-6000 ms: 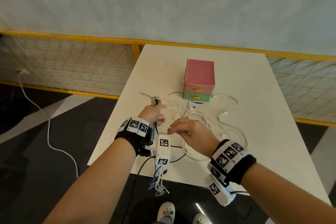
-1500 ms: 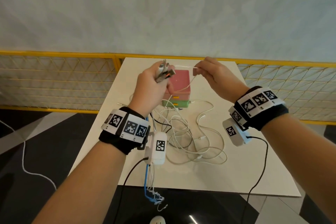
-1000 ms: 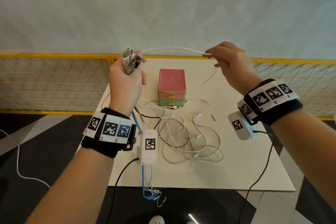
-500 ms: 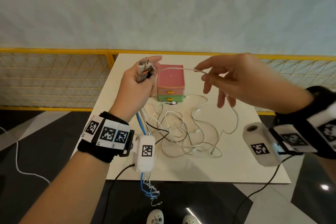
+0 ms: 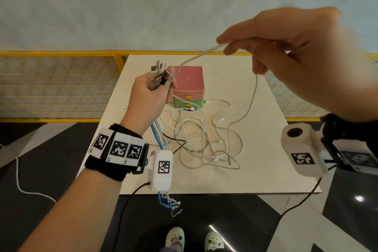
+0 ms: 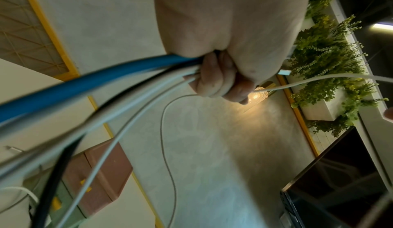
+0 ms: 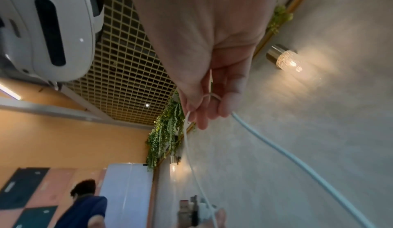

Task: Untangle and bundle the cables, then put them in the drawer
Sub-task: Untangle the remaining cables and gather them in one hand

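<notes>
- The left hand point(image 5: 150, 96) is closed in a fist, raised above the near left part of the table point(image 5: 266, 170), gripping a bunch of cable ends; several plugs point(image 5: 158, 71) stick up out of the top of the fist.
- Below that fist a blue cable point(image 5: 156, 137), a black one and some white ones hang down past the wrist, their tails dangling below the table's front edge.
- The right hand point(image 5: 296, 57) is lifted higher and nearer the head camera, fingers loosely bent, pinching a single white cable point(image 5: 196, 58) between thumb and fingertips. The right wrist view shows it looped over a finger.
- That white cable runs taut from the right hand's pinch down to the left fist, and its other stretch drops from the right hand to the table.
- The rest of the cables point(image 5: 204, 141) lie in a loose white tangle on the table, below and between the two hands.
- Behind the tangle stands a small drawer box point(image 5: 189, 82), pink on top and green beneath, with both drawers closed; one white cable reaches its front.
</notes>
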Demonstrator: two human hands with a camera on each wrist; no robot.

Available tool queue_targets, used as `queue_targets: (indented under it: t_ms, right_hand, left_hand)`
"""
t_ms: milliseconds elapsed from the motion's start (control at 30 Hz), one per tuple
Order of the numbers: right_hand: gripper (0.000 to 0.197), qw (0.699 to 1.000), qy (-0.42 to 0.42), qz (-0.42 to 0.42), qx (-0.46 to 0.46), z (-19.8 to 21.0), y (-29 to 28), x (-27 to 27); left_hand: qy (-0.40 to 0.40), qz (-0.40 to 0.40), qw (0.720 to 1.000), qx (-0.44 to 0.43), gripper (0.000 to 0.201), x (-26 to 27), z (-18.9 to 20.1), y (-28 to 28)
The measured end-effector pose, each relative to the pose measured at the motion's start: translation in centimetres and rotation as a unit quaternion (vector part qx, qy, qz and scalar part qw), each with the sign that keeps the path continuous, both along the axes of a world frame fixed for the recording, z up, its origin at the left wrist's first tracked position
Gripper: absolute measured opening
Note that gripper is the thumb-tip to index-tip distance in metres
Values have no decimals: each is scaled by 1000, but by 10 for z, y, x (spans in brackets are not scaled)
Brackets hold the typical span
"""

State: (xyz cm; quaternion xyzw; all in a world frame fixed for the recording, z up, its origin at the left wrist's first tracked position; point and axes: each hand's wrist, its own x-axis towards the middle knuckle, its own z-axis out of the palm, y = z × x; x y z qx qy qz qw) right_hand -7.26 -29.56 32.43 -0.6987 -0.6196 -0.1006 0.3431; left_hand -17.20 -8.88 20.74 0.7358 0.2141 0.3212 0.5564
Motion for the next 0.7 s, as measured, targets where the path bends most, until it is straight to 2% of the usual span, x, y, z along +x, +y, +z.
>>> queue_targets:
  t_ms: [233, 367, 600, 700]
  right_hand:
    - [20, 994, -106, -38, -2, -9, 3, 17]
    - [20, 991, -127, -28, -2, -9, 3, 17]
    - [22, 993, -117, -12, -5, -9, 3, 7]
    - [23, 983, -185, 6, 12, -6, 5, 8]
  left_hand:
    - [-5, 30, 999, -35, 34, -4, 0, 3]
    - [0, 28, 999, -32, 35, -3, 0, 4]
    - [5, 16, 999, -37, 36, 0, 0, -2]
    - [8, 9, 999, -37, 31, 1, 0, -5]
